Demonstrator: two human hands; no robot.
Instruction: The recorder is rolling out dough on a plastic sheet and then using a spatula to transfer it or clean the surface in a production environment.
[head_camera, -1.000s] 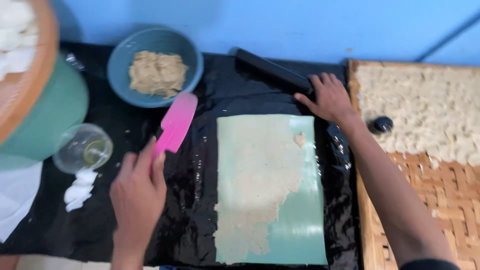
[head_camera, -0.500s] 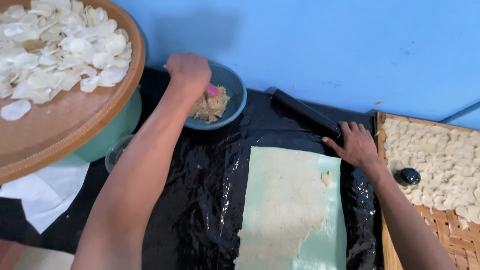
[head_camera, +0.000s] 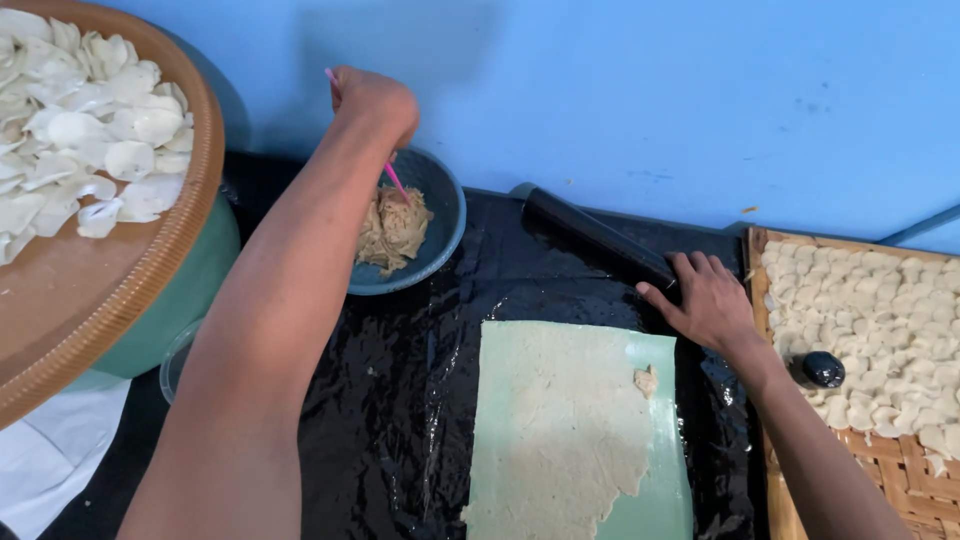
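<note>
The left hand (head_camera: 372, 100) grips a pink spatula (head_camera: 393, 178), tilted down-right into the blue bowl (head_camera: 447, 215) of tan dough (head_camera: 393, 228). The right hand (head_camera: 708, 300) lies flat, fingers spread, maybe touching the black rolling pin (head_camera: 592, 236), which runs up-left.

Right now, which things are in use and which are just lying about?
In use:
left hand holding pink spatula
blue bowl of dough
right hand on black rolling pin
green sheet

Lying about:
round tray of chips
woven tray
black knob
</note>
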